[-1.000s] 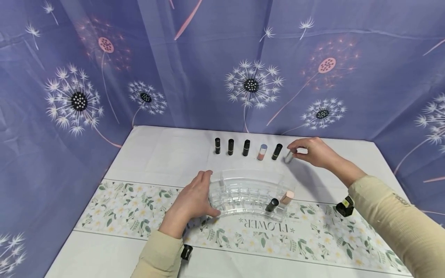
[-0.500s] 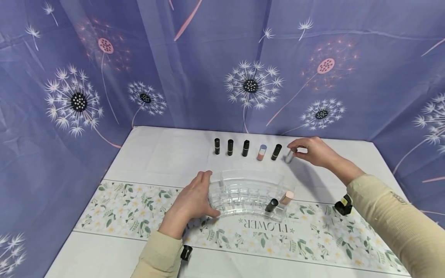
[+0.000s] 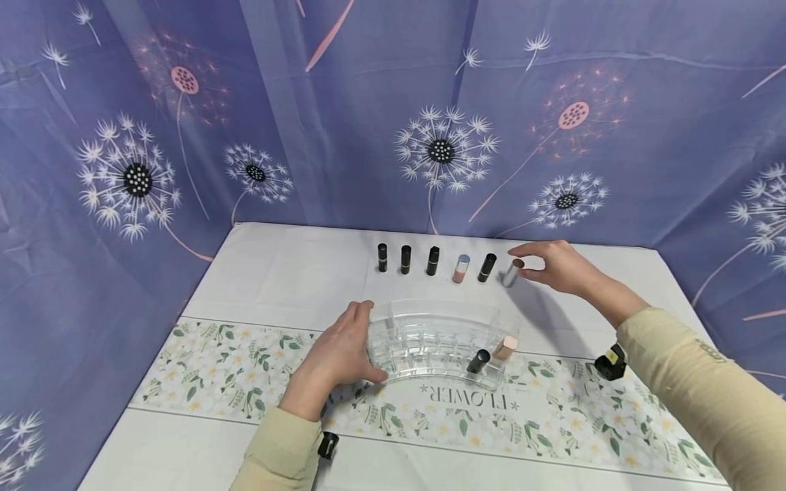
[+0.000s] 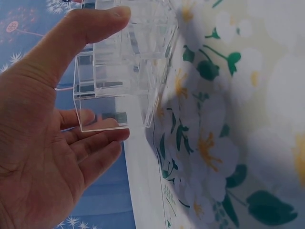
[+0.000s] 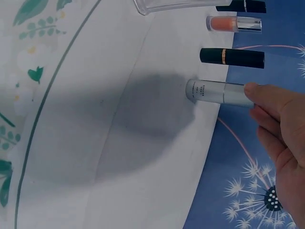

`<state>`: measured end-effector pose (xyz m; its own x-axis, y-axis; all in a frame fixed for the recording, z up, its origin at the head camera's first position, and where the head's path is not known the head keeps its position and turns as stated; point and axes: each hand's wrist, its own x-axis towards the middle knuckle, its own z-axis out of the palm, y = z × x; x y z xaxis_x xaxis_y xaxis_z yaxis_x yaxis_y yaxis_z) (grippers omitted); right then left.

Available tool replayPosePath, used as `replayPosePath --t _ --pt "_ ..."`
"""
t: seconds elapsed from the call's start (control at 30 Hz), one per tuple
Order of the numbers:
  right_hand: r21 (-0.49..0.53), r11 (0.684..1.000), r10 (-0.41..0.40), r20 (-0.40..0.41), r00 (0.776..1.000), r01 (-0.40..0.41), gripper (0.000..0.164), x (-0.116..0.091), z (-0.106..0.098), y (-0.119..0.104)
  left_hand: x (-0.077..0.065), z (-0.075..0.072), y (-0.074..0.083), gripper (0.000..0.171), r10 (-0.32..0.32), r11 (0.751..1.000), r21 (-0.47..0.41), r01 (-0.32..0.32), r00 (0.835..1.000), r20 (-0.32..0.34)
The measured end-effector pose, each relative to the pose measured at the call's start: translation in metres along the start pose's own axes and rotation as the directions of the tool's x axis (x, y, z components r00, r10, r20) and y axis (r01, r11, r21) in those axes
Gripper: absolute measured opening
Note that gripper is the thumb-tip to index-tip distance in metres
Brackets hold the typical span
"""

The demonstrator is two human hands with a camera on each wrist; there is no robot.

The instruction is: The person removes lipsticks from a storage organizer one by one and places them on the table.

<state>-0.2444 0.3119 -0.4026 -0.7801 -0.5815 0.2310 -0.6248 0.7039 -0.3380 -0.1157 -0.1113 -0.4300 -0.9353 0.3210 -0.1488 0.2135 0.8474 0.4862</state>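
My left hand (image 3: 344,349) holds the left end of a clear lipstick organizer (image 3: 424,341). In the left wrist view, its thumb (image 4: 107,20) lies along one side of the organizer, with the fingers round the other. A black lipstick (image 3: 479,361) and a pink-beige one stand in the organizer's right end. At the back right, a silver lipstick (image 3: 513,274) stands upright on the table. My right hand (image 3: 559,266) is at its top, the thumb by the cap and the index finger spread away from it. The right wrist view shows the thumb overlapping the cap end (image 5: 238,94).
Left of the silver lipstick runs a row: a black lipstick (image 3: 487,267), a pink one with a silvery cap (image 3: 461,269), then several black ones (image 3: 432,261). A floral runner (image 3: 245,368) crosses the white table. Behind hangs a purple dandelion curtain (image 3: 344,136).
The right hand's fingers have spread apart round the silver lipstick, baring its brownish top. The lipstick keeps its place. The left hand has not visibly moved.
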Motion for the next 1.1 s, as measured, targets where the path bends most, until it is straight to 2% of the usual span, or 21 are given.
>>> replayPosePath --t 0.2,0.33,0.6,1.1 --pt "-0.023 0.999 0.043 0.030 0.999 -0.042 0.042 -0.001 -0.010 -0.004 0.000 0.001 -0.002 0.128 0.004 1.000 -0.001 -0.004 1.000 -0.008" --pt "-0.027 0.999 0.043 0.037 0.998 -0.042 0.044 -0.002 -0.016 -0.008 0.000 0.001 -0.002 0.128 0.006 1.000 0.000 -0.006 1.000 -0.005" --pt "-0.055 0.998 -0.020 0.002 1.000 0.020 0.045 -0.005 -0.029 -0.017 0.000 -0.001 0.000 0.128 0.003 1.000 0.008 -0.003 1.000 0.001" --pt "-0.091 0.990 -0.105 -0.011 0.994 0.104 0.054 -0.011 -0.041 -0.037 0.001 -0.001 0.000 0.127 0.008 1.000 0.015 -0.008 1.000 0.006"
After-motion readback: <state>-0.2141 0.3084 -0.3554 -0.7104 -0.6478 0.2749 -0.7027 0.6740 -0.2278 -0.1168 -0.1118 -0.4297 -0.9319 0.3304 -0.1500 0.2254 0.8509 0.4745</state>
